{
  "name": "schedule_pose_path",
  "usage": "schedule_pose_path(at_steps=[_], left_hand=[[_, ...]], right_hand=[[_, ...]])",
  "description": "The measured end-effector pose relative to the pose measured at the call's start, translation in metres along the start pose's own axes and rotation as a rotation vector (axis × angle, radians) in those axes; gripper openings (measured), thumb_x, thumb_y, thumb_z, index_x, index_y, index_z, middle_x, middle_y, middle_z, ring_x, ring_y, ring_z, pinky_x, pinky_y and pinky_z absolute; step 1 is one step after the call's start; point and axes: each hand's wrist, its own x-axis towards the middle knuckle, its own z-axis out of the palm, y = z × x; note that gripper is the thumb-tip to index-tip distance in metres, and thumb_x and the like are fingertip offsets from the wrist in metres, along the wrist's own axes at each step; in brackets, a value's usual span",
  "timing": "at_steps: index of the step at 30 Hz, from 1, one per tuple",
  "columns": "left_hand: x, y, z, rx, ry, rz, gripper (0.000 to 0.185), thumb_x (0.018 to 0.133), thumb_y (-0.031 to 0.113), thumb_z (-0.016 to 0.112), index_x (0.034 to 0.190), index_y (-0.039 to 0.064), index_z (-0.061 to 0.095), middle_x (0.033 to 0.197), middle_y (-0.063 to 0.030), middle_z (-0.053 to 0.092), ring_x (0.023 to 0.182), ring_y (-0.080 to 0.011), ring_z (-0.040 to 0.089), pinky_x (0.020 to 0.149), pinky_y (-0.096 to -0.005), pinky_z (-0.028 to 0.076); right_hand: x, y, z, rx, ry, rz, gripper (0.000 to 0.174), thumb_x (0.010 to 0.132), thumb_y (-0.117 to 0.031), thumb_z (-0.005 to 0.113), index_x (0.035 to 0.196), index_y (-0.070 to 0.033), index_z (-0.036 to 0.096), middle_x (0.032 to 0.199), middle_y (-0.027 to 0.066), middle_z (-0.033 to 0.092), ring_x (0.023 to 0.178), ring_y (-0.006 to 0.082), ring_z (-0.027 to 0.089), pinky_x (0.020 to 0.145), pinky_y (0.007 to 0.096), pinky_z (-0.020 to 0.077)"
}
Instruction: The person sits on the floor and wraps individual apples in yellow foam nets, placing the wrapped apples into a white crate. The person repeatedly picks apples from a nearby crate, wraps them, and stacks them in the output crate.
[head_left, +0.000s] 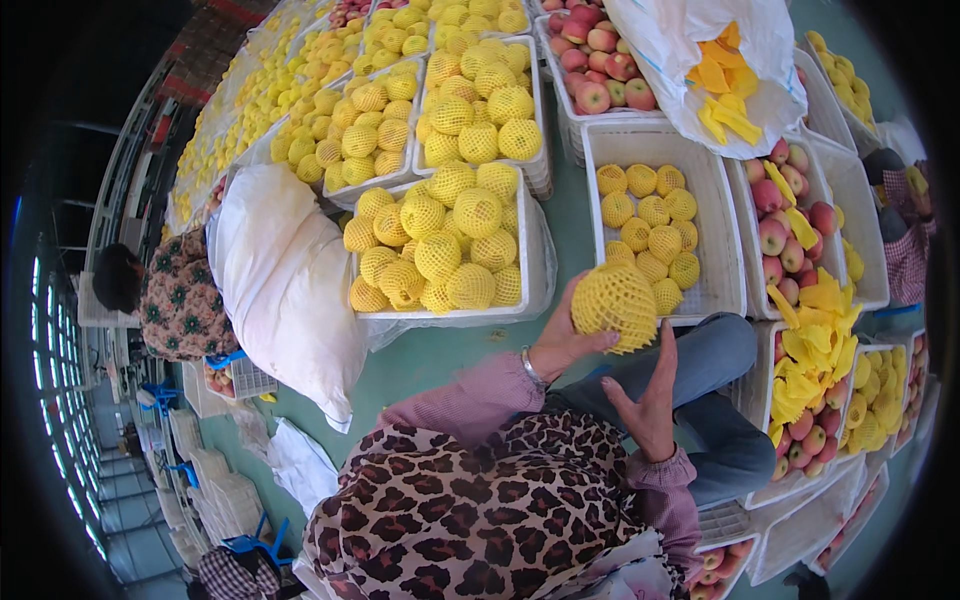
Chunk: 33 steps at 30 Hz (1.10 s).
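My left hand (562, 337) holds an apple in a yellow foam net sleeve (615, 306), thumb across its lower side. My right hand (649, 405) is spread just below and right of it, fingers apart and holding nothing. Beyond the held apple stands a white plastic crate (716, 247) with rows of sleeved apples (652, 214) at one end. To its right, a crate of bare red apples (784, 225) has loose yellow foam nets among them. More loose foam nets (814, 352) lie heaped on the apples in the nearer crate at right.
A heaped crate of sleeved apples (450, 247) stands front left, beside a bulging white sack (277, 277). An open white sack (660, 67) of foam nets rests on the crates at the back. One person in a floral top (184, 296) is at left, another in checks (904, 232) at far right.
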Motion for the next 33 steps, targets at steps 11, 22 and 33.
schedule_pose_path(at_steps=[11,22,33], left_hand=[[-0.023,0.086,-0.318,0.715,1.009,0.562,0.102,0.066,0.024,0.087,0.143,-0.002,0.026,0.131,-0.0221,0.047,0.118,-0.0307,0.051,0.102,-0.0398,0.043],[0.011,0.075,-0.348,1.717,0.894,0.866,0.077,0.083,0.039,0.067,0.146,0.005,0.038,0.148,-0.0268,0.035,0.136,-0.0450,0.030,0.111,-0.0575,0.026],[0.128,-0.110,0.161,0.947,-0.576,0.496,0.046,0.078,-0.002,0.060,0.124,0.002,0.056,0.137,-0.0191,0.049,0.129,-0.0368,0.045,0.110,-0.0436,0.034]], right_hand=[[-0.011,0.025,0.022,0.219,-0.148,0.295,0.064,0.085,-0.005,0.068,0.142,0.000,0.039,0.136,0.0206,0.052,0.130,0.0303,0.049,0.109,0.0375,0.0356],[-0.023,0.068,-0.105,0.397,0.425,0.421,0.037,0.094,-0.002,0.060,0.130,0.001,0.052,0.124,0.0113,0.061,0.116,0.0187,0.059,0.100,0.0299,0.0458],[-0.049,0.300,-0.256,-0.529,0.743,0.483,0.034,0.082,-0.011,0.070,0.114,-0.007,0.063,0.107,0.0135,0.065,0.105,0.0315,0.061,0.094,0.0411,0.0479]])
